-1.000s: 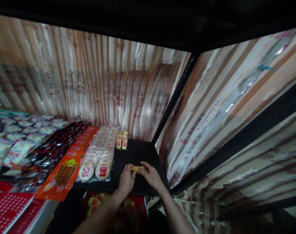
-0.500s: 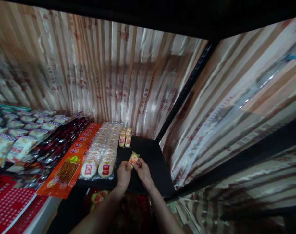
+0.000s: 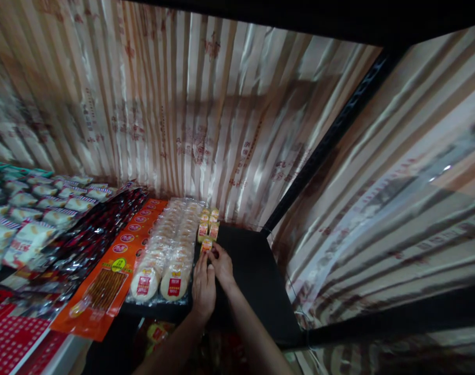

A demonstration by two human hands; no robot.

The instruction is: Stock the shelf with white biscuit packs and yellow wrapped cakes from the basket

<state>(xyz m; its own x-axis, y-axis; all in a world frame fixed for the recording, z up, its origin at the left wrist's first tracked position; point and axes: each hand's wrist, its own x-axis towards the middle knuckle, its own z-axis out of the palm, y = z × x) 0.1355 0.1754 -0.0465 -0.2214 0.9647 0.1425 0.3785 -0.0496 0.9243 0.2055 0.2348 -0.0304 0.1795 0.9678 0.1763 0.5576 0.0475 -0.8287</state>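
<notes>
Left hand (image 3: pixel 204 284) and right hand (image 3: pixel 222 263) are both pinching a packet (image 3: pixel 207 244), standing it on the shelf (image 3: pixel 253 271) just before the row (image 3: pixel 209 223). Pushing too far could be toppling that row.

bare shelf (image 3: pixel 253 271) right — cracker rows (image 3: pixel 171 250) left

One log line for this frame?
hands: left hand, right hand pinch small yellow packet | where: black shelf, front of packet row | beside: round cakes
</notes>
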